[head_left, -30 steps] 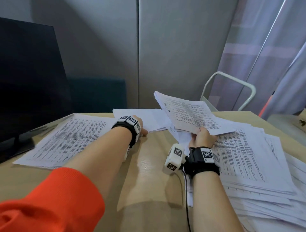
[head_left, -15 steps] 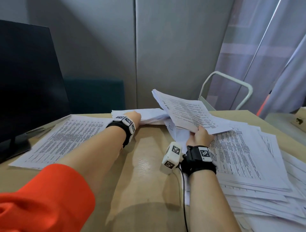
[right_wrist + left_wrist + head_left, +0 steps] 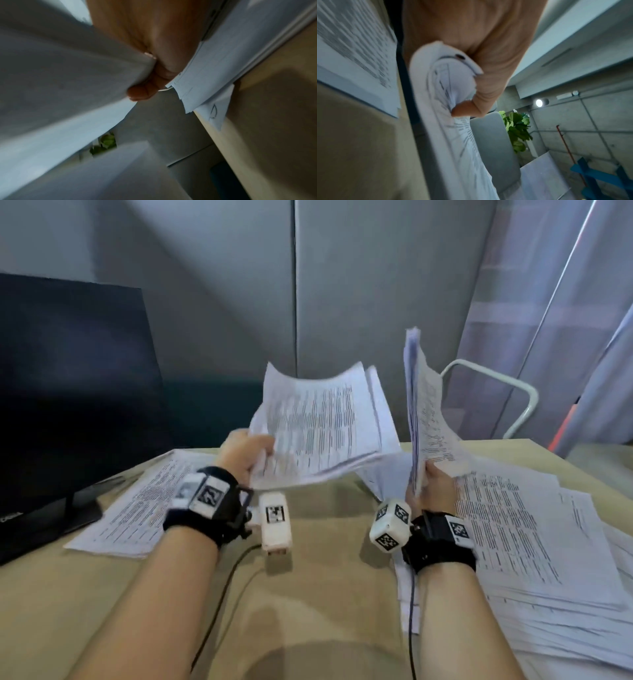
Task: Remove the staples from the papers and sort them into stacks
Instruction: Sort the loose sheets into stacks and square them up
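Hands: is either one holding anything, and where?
Left hand grips a paper sheaf by its near-left corner; right hand holds an upright sheaf by its bottom edge.

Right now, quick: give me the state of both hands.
Left hand: closed, gripping a bundle of printed papers lifted off the desk.
Right hand: closed, holding a second paper bundle nearly upright.
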{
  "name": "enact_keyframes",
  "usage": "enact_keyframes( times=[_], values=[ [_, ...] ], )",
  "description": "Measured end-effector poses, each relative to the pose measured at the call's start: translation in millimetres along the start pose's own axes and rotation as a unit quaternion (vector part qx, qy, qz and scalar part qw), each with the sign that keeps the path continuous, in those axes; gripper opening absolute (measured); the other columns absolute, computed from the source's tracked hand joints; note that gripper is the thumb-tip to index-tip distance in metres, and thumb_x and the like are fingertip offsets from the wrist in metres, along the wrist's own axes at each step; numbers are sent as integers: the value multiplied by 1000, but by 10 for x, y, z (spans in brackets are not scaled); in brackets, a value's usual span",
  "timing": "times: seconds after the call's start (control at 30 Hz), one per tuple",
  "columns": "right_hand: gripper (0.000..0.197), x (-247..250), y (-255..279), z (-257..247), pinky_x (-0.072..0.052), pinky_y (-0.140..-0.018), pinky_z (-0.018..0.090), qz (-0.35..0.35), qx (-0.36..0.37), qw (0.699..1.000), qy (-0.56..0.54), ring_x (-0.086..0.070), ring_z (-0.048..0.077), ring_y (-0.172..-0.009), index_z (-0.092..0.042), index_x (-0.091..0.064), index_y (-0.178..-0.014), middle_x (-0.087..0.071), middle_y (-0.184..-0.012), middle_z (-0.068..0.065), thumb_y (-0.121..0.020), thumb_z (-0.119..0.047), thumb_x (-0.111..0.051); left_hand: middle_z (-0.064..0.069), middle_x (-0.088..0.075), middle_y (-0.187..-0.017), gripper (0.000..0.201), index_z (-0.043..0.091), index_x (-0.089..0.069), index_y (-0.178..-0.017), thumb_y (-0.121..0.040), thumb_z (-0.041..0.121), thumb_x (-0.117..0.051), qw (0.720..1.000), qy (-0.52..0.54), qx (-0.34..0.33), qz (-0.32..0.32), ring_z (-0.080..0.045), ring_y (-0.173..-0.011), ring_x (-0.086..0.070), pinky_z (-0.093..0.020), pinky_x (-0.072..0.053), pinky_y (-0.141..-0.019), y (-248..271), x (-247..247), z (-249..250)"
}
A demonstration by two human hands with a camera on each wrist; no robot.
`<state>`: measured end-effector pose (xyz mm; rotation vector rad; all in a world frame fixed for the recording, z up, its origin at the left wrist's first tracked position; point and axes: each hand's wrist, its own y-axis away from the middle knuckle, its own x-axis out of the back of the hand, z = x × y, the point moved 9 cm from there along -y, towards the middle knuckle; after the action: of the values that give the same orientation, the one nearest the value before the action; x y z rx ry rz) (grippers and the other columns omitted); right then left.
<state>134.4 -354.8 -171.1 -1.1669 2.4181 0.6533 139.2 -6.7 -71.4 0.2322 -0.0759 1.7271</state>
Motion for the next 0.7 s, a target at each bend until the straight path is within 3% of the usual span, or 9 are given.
enact_keyframes(
  times=[0.07,0.13,0.2,0.33,0.4,0.5,0.6,0.63,0.7],
  values=[
    [71,-74,0,-2,-49,-69,22,-16,22,997,78,-61,17,-89,-1,-46,-141,-59,-133,16,-83,-38,-62,-14,-62,-74,11,2,-59,-80,-80,-5,-50,999,-32,35,-15,-19,-52,-63,-25,-49,-46,78,-79,-267],
    [65,-133,45,-10,-48,-73,25,-30,33,991,124,-62,29,-111,0,-47,-139,-55,-137,21,-88,-37,-62,-22,-65,-90,14,0,-58,-79,-76,-7,-46,995,-72,58,-41,-31,-79,-66,-37,-56,-67,108,-186,-464],
    [51,-127,65,-56,-48,-67,23,-24,48,985,163,-57,35,-120,3,-47,-137,-56,-134,22,-97,-26,-57,-20,-60,-96,16,0,-54,-82,-78,-9,-42,986,-140,75,-55,-28,-84,-58,-33,-48,-66,132,-224,-583],
    [35,-327,142,-148,-53,-73,29,-96,102,971,193,-64,28,-100,-6,-51,-129,-63,-122,15,-94,-4,-57,-23,-60,-108,17,-3,-55,-97,-90,-3,-40,983,-151,98,-46,-29,-88,-53,-31,-41,-70,104,-181,-753],
    [37,-499,242,-106,-52,-85,35,-155,122,943,267,-62,25,-103,-11,-50,-131,-62,-124,10,-95,-2,-54,-21,-63,-104,23,1,-57,-91,-99,16,-42,991,-4,110,-71,-27,-84,-57,-30,-43,-69,135,-235,-774],
    [37,-763,396,2,-47,-91,34,-249,150,868,403,-58,23,-106,-12,-46,-133,-59,-124,9,-98,-3,-51,-18,-62,-106,35,9,-60,-103,-96,40,-46,969,157,134,-139,-27,-88,-61,-34,-48,-77,114,-291,-772],
    [31,-899,520,54,-48,-100,44,-301,140,861,386,-61,23,-112,-24,-47,-124,-61,-126,6,-98,-9,-54,-6,-66,-109,21,19,-56,-116,-95,21,-57,981,49,85,-166,-21,-99,-60,-39,-46,-93,121,-213,-740],
    [30,-926,522,43,-48,-101,47,-301,143,871,361,-62,23,-112,-25,-48,-123,-63,-125,4,-97,-11,-56,-5,-68,-114,32,21,-54,-122,-92,11,-60,984,34,61,-166,-22,-104,-62,-46,-46,-98,86,-184,-727],
    [29,-949,528,-30,-47,-102,49,-283,168,882,336,-62,21,-112,-23,-49,-123,-63,-122,1,-96,-20,-60,-6,-70,-114,45,26,-53,-126,-90,-1,-58,983,76,12,-164,-28,-103,-67,-54,-50,-92,96,-136,-589]
  ],
)
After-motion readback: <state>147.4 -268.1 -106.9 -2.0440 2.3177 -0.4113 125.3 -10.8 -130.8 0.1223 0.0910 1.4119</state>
